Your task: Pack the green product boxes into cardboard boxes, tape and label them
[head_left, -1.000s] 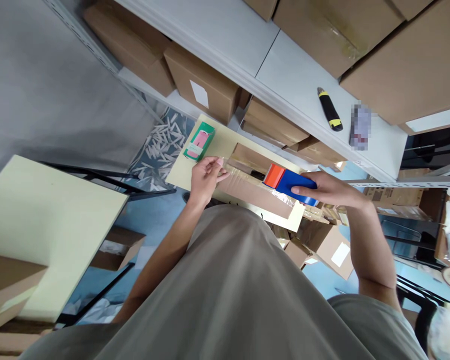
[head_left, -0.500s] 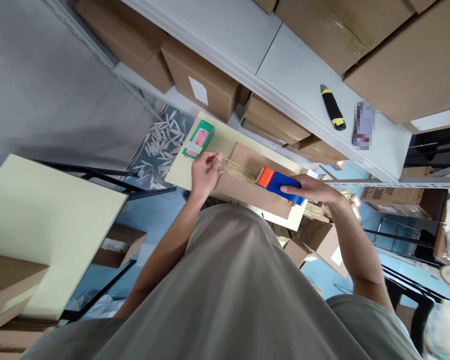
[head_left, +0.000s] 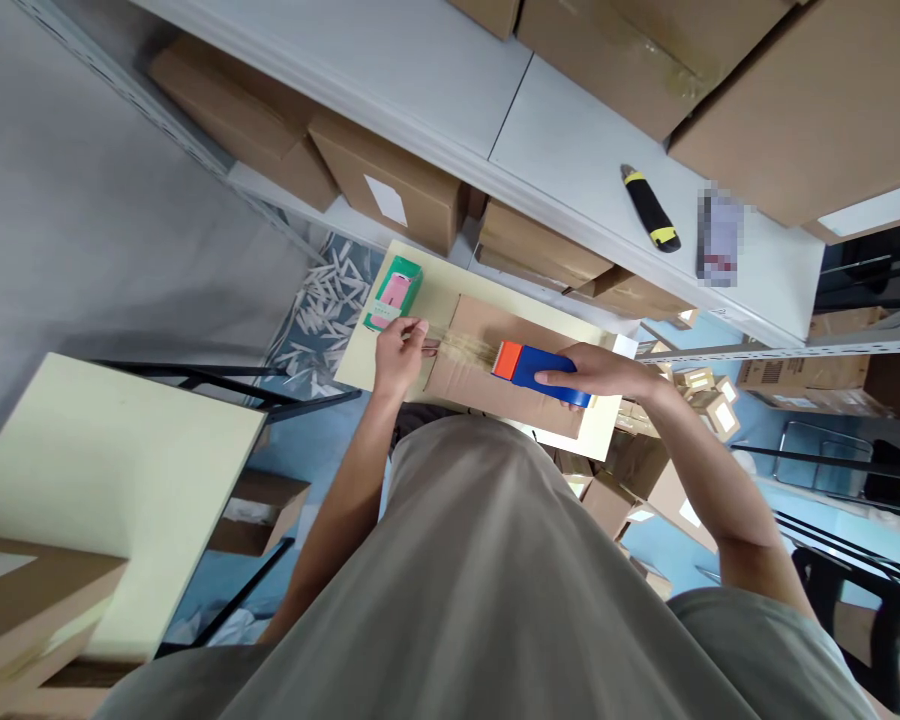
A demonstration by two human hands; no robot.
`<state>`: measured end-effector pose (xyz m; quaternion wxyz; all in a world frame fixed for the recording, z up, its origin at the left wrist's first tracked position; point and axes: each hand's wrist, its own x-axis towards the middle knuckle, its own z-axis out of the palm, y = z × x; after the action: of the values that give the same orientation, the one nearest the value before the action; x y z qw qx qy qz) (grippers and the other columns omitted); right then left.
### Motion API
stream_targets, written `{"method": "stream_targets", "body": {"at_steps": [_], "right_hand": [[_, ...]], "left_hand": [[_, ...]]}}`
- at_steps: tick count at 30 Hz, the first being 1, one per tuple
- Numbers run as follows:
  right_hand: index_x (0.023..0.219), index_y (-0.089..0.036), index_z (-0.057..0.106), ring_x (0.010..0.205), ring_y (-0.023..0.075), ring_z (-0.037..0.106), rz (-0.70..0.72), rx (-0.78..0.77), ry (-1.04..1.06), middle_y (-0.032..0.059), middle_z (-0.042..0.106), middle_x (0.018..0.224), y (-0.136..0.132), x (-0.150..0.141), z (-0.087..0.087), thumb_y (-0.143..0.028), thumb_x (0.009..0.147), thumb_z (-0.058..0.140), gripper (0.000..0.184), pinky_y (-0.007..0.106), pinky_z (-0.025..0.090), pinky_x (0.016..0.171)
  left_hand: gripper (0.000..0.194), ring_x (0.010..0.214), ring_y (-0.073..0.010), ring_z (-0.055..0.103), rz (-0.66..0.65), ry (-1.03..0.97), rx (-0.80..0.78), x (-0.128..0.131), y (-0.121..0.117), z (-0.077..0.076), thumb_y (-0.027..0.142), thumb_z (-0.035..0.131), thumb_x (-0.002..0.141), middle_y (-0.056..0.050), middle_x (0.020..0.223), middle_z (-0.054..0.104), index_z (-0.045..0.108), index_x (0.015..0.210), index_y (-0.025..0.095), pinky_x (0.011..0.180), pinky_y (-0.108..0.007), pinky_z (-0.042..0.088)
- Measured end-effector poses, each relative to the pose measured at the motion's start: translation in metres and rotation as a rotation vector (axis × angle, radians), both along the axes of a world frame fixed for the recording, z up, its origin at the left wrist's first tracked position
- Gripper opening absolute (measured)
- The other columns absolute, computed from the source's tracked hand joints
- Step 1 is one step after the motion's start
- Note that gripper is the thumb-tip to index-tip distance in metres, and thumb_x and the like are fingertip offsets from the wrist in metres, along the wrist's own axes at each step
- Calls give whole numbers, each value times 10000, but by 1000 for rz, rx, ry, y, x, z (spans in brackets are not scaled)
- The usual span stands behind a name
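My right hand [head_left: 596, 372] is wrapped round a blue tape dispenser [head_left: 534, 368] with an orange front. A strip of clear packing tape [head_left: 461, 345] stretches leftward from it, across a flat brown cardboard box [head_left: 521, 330]. The strip's far end is pinched between the fingers of my left hand [head_left: 400, 352], just past the box's left edge. Whether the tape touches the cardboard along its length I cannot tell. Close to my left fingertips lies a green and pink packet [head_left: 396, 290]. Box and packet rest on a pale yellow tabletop [head_left: 600, 440].
Beyond the table runs a white shelf [head_left: 570, 150] bearing a black and yellow utility knife [head_left: 651, 208] and large cartons [head_left: 645, 60]. More cartons [head_left: 390, 180] fill the level below. Another pale table [head_left: 120, 450] stands at left. Boxes [head_left: 607, 500] lie on the floor at right.
My right hand and the dispenser have shifted slightly left over the box. My left hand has moved a little left and down, still pinching the tape. The whole view has shifted slightly.
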<state>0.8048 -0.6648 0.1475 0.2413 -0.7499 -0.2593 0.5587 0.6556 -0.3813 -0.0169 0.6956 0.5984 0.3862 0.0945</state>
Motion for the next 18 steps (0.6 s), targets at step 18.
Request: {"method": "stream_targets", "body": {"at_steps": [18], "right_hand": [[790,-212,735,613,176,661,36,5,51,26,744,691,1,2,0,-864,914,723,664,328,527,656]], "left_hand": [[341,879,-215,752,-255,90,447,-4,1,-21,454,713,1006,-87,1024,798,772,1219,195,847,-325,601]]}}
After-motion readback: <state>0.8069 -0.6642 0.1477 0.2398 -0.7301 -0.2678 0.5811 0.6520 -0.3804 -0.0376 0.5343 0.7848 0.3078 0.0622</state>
